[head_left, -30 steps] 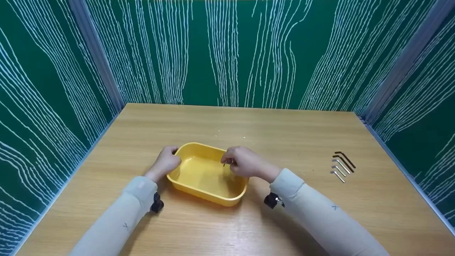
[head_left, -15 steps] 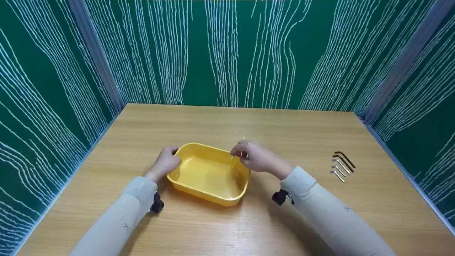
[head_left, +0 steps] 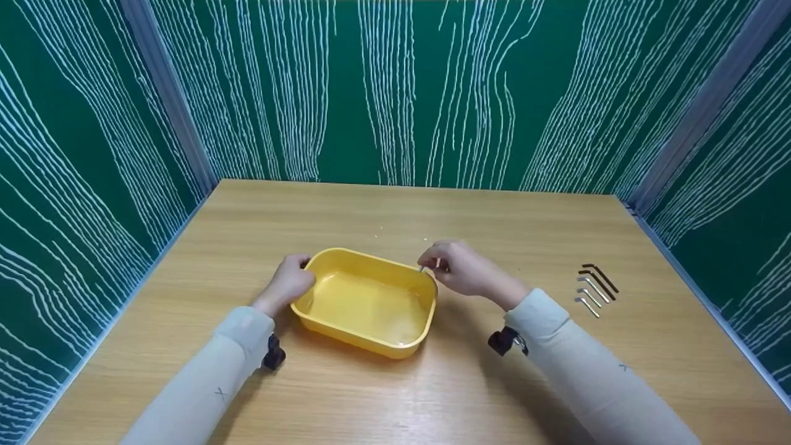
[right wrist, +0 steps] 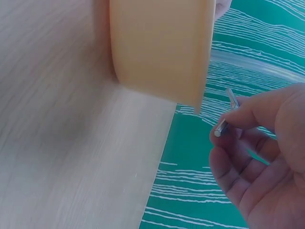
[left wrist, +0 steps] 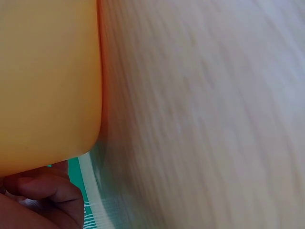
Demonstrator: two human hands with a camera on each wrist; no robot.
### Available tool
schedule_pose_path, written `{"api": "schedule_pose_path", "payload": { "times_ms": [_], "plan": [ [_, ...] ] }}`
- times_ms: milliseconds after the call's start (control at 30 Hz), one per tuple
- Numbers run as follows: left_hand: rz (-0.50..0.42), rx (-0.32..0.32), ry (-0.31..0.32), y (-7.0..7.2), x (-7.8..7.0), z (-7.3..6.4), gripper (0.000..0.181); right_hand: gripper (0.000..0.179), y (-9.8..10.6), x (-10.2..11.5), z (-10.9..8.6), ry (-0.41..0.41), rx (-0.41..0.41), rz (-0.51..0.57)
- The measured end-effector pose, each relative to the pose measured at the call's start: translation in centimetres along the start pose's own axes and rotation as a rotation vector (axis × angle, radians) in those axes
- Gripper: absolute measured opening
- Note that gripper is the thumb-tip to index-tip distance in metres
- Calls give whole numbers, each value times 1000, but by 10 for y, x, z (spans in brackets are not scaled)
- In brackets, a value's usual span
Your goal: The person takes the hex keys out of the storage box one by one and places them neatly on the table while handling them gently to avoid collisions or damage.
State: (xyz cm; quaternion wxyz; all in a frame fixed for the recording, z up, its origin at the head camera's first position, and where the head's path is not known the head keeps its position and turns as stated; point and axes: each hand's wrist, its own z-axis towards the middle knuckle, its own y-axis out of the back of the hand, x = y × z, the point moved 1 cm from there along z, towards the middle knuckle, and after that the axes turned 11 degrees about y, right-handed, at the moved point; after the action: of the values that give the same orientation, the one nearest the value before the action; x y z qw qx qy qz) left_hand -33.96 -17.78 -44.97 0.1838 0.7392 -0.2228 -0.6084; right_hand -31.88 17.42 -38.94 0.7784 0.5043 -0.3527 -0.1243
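A yellow plastic tub (head_left: 371, 309) sits at an angle on the wooden table, its inside bare. At its left end my left hand (head_left: 285, 285) grips the rim, thumb inside; the left wrist view shows curled fingers (left wrist: 50, 191) under the tub's edge. My right hand (head_left: 460, 269) is at the tub's far right corner. Between its thumb and forefinger it pinches a small silver L-shaped hex key (right wrist: 221, 128), whose middle the thumb covers. In the right wrist view the key is just apart from the tub's wall (right wrist: 162, 47).
On the right of the table several hex keys lie in a slanted row, dark ones (head_left: 605, 278) at the back and silver ones (head_left: 592, 298) in front. Tiny pale specks dot the table behind the tub. Green walls (head_left: 346, 93) with white lines enclose three sides.
My right hand has moved from over the tub's inside to the right and away from me, up to the far right corner, carrying the hex key. The left hand and tub have stayed put.
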Motion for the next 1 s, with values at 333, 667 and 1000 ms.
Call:
{"api": "schedule_pose_path", "payload": {
  "times_ms": [333,667,1000],
  "plan": [
    [-6,11,8,0,0,-2,38,31,10,-13,-15,-30,-31,-15],
    [-11,10,-17,0,-1,-4,40,31,17,-29,-31,-81,-47,1],
    [-24,25,-20,1,-2,-5,37,30,23,-39,-45,-97,-61,-7]
  ]
}}
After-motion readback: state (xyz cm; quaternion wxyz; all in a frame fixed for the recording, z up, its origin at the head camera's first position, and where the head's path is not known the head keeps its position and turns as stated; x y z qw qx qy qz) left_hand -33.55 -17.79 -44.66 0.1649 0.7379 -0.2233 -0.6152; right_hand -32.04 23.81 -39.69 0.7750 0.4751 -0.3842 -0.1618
